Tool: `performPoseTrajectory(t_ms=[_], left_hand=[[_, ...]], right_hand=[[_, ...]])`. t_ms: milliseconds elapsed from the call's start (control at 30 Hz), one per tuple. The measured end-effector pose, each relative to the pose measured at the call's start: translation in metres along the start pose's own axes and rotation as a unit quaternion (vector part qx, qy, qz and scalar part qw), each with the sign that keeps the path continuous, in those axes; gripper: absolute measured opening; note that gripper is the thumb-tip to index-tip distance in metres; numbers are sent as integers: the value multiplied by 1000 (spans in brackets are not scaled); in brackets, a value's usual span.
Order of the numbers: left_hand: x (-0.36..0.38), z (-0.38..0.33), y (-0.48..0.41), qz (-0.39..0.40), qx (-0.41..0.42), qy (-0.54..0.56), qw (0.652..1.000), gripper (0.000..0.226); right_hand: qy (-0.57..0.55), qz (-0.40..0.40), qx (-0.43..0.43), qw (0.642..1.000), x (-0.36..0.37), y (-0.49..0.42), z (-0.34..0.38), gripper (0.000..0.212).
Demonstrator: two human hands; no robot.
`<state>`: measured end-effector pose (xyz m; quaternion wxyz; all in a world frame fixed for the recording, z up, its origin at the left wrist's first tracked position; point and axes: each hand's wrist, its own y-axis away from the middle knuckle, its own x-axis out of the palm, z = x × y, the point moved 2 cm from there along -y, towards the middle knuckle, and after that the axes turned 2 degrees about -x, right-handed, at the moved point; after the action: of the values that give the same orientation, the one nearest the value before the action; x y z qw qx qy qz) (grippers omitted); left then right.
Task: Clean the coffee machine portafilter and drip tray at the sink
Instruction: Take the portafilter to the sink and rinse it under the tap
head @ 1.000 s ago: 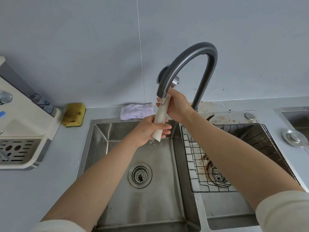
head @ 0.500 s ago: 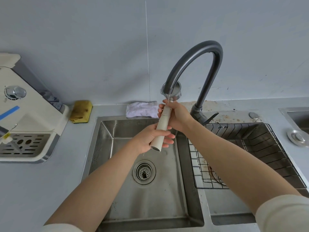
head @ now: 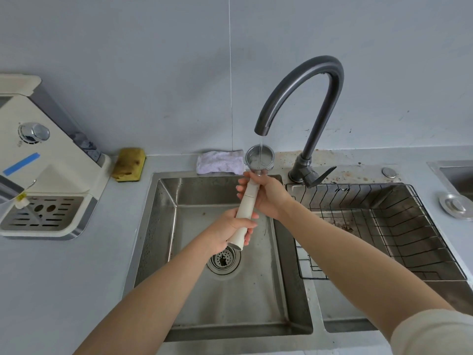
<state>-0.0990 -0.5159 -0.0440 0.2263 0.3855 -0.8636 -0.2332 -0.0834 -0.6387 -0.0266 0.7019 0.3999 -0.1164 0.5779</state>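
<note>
The portafilter (head: pixel 247 203) has a cream handle and a steel basket (head: pixel 259 158). It stands tilted over the left sink basin (head: pixel 222 298), basket up under the dark faucet spout (head: pixel 302 98). A thin stream of water runs into the basket. My left hand (head: pixel 227 233) grips the lower end of the handle. My right hand (head: pixel 268 198) grips the handle's upper part just below the basket. The drip tray (head: pixel 43 213) with its slotted grate sits in the base of the cream coffee machine (head: pixel 48 172) at the left.
A yellow sponge (head: pixel 129 163) and a white cloth (head: pixel 220 162) lie on the counter behind the sink. A black wire rack (head: pixel 378 231) fills the right basin. A round steel lid (head: pixel 454 207) lies at the far right. The faucet lever (head: pixel 322 175) points right.
The basket has come out from behind the spout and now sits lower, in plain sight under the running water. Both hands keep their hold on the handle.
</note>
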Motion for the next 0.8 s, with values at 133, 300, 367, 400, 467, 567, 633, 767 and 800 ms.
performPoseTrajectory(t_ms=[133, 300, 367, 400, 467, 567, 633, 767, 800], left_hand=[[-1, 12, 7, -18, -13, -14, 1000, 17], [0, 20, 13, -50, -24, -41, 998, 11], [1, 22, 16, -64, -24, -55, 996, 9], [1, 23, 17, -69, -24, -63, 995, 9], [2, 25, 19, -79, -25, -75, 994, 10], [3, 27, 21, -93, -28, -77, 992, 11], [4, 29, 22, -99, -33, -77, 992, 11], [6, 31, 26, -104, -45, -86, 990, 10], [6, 31, 27, -104, -48, -87, 990, 10]], right_hand=[[14, 2, 13, 1000, -2, 5, -11, 14], [31, -25, 34, 999, -7, 10, -20, 14], [61, -49, 49, 996, -9, 13, -22, 12], [80, -60, 59, 993, -10, 14, -23, 11], [114, -75, 76, 988, -10, 17, -25, 8], [151, -90, 93, 980, -11, 19, -27, 8], [176, -101, 102, 974, -11, 20, -29, 11], [253, -109, 109, 955, -14, 23, -31, 16], [281, -109, 108, 947, -16, 23, -31, 19]])
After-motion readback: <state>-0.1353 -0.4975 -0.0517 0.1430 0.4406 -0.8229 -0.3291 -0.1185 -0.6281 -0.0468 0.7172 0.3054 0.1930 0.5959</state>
